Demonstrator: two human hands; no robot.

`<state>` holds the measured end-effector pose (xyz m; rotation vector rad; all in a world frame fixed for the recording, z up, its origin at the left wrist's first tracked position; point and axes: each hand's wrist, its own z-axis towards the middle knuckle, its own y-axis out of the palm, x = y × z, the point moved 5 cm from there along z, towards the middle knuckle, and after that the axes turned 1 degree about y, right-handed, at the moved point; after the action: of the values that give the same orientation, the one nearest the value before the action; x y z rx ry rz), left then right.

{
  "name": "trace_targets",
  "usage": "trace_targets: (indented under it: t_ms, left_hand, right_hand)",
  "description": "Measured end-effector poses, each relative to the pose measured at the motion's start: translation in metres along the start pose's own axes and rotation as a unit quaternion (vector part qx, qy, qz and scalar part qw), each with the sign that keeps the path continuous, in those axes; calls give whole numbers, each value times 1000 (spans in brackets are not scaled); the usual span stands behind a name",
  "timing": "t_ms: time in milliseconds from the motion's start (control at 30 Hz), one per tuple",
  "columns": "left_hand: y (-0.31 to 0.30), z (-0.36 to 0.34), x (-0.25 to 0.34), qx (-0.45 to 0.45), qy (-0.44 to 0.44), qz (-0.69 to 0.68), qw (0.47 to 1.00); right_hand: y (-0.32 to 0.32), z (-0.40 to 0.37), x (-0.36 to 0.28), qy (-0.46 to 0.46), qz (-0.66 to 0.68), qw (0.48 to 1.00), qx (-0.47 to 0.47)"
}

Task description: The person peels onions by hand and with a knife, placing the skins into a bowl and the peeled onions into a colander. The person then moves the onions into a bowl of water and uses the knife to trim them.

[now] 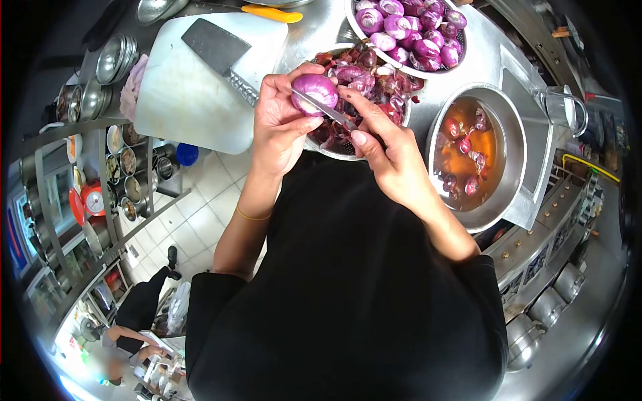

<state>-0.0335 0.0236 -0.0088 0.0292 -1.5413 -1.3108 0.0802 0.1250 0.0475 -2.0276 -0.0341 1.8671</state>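
My left hand (279,123) holds a purple onion (314,94) between thumb and fingers. My right hand (384,137) grips a small knife (328,109), its blade lying against the onion's near face. One right finger reaches out along the onion's right side. Below both hands sits a colander (348,155) heaped with dark red onion skins (361,73). The knife's handle is mostly hidden inside my right hand.
A cleaver (215,45) lies on the white cutting board (180,100) at left. Peeled onions (424,33) fill another colander (349,15) at top right. A metal basin (515,180) at right holds brownish water and several onions. Another person (130,334) is at lower left.
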Motion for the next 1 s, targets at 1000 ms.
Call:
trace_targets:
  t_ms: [1000]
  left_hand:
    - [20,139,-36,-189,126,548,805]
  right_hand:
    - [-48,-46,45,190,-329,924,32]
